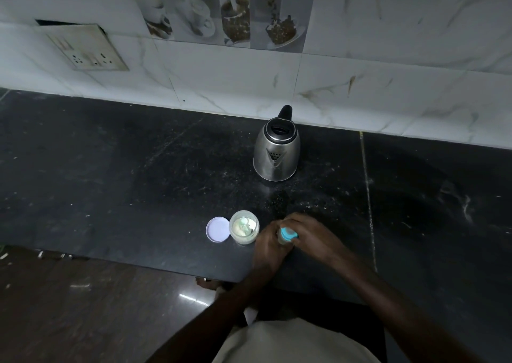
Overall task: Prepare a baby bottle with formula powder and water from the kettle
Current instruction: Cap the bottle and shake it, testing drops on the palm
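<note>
A small baby bottle [285, 239] with a blue collar stands near the front edge of the black counter [138, 182]. My left hand [268, 247] wraps its body from the left, and my right hand [310, 231] grips the blue collar from the right. Just left of the hands stands an open clear jar of pale formula powder [244, 227] with a light scoop lying in it. Its round white lid [218, 229] lies flat beside it on the left. A steel kettle [277, 148] with a black lid and handle stands farther back, spout facing me.
A tiled wall runs along the back of the counter, with a socket plate [88, 48] at the upper left. The counter's front edge runs below the jar, with dark floor beneath on the left. A pale seam [368, 196] crosses the counter right of the kettle.
</note>
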The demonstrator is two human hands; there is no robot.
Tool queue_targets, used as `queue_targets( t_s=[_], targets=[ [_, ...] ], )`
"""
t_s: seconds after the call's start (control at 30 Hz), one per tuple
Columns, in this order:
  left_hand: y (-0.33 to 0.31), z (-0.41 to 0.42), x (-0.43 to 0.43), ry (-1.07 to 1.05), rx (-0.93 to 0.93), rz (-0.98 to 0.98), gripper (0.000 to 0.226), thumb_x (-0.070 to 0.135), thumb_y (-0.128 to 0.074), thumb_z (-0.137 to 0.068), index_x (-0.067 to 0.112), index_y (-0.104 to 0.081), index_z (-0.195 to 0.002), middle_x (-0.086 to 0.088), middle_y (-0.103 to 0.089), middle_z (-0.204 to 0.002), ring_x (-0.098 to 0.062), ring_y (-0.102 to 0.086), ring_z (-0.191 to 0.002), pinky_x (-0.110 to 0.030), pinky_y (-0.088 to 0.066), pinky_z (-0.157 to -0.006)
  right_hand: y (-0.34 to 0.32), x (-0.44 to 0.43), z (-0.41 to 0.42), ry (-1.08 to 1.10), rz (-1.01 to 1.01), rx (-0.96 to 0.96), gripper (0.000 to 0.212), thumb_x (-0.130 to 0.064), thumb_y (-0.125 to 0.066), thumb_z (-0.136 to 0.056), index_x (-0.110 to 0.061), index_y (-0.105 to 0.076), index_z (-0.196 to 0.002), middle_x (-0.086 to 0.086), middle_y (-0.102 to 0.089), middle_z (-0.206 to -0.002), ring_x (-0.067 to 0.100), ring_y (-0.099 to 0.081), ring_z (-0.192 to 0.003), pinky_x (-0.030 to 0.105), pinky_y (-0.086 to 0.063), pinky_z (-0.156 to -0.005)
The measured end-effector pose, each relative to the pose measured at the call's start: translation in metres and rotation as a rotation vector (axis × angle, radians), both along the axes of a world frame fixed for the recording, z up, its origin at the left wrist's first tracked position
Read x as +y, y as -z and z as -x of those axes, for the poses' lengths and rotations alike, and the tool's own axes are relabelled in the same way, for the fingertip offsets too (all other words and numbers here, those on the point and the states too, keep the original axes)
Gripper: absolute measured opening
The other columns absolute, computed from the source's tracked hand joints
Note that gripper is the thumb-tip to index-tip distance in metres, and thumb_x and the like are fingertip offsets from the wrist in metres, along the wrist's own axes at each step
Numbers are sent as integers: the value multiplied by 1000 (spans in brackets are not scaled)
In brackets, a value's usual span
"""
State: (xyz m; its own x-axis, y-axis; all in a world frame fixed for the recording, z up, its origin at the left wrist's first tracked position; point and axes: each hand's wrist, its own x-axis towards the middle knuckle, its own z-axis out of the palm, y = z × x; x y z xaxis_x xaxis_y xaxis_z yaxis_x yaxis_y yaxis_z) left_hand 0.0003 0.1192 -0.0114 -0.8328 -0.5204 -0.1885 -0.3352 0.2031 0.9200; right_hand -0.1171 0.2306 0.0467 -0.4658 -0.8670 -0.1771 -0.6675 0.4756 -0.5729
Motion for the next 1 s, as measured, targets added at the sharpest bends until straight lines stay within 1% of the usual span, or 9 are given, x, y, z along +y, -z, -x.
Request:
queue_targets(
  t_s=[0.1,0.17,0.27,0.37,0.5,0.6,0.77,0.87,1.0],
  targets=[
    [0,-1,3,-102,51,-39,33,5,-88,-86,24,-73,-108,1,-79,-104,-5,-75,-99,-19,-55,-84,-6,-5,-3,29,-76,49,47,-4,-75,-77,-15,-73,-123,2,-66,-118,19,-66,-106,25,-50,-86],
    [2,-2,4,-98,57,-61,30,4,-87,-88,20,-74,-109,-2,-79,-103,-4,-75,-98,-18,-55,-84,-12,-11,-7,107,-151,130,40,-24,-80,-81,-15,-70,-119,2,-64,-114,24,-68,-104,29,-49,-82],
    [9,-3,3,-46,20,12,35,24,-89,-86,23,-71,-117,9,-77,-106,-3,-73,-99,-21,-56,-85,-20,-18,-10,154,-337,247,58,-49,-77,-85,-13,-61,-127,5,-62,-123,30,-68,-108,39,-53,-81],
    [5,1,6,-48,15,16,33,24,-88,-88,20,-71,-116,10,-77,-110,-1,-72,-102,-25,-58,-90,-23,-17,-6,69,-272,127,55,-33,-79,-87,-20,-60,-137,4,-56,-131,28,-65,-112,43,-57,-88],
    [3,2,10,-106,19,-40,27,6,-86,-89,19,-70,-106,7,-77,-103,4,-73,-97,-14,-53,-84,-20,-9,-3,6,-177,67,41,-9,-74,-85,-20,-72,-124,6,-60,-109,26,-67,-96,42,-56,-81],
    [4,-2,7,-112,35,-68,28,0,-85,-88,19,-71,-103,5,-77,-97,6,-73,-94,-14,-52,-80,-20,-9,-2,13,-189,122,42,-15,-77,-81,-16,-71,-122,7,-61,-108,28,-68,-92,39,-56,-78],
    [4,-2,6,-59,118,-24,33,21,-91,-84,31,-72,-111,8,-78,-106,-6,-75,-100,-27,-59,-86,-20,-13,-4,49,-218,221,44,-34,-82,-78,-5,-70,-109,14,-67,-103,36,-70,-86,39,-52,-72],
    [5,0,6,-64,126,-20,40,16,-90,-84,41,-68,-106,7,-78,-103,-5,-74,-98,-25,-58,-86,-18,-12,-10,48,-237,289,50,-40,-79,-82,-7,-69,-118,14,-67,-108,36,-70,-87,36,-47,-69],
    [1,3,12,-82,149,-69,37,4,-89,-86,33,-72,-103,8,-80,-101,-3,-76,-99,-21,-57,-85,-15,1,-6,21,-198,238,54,-37,-77,-82,-20,-65,-131,7,-59,-120,31,-69,-86,38,-53,-69]
  ],
)
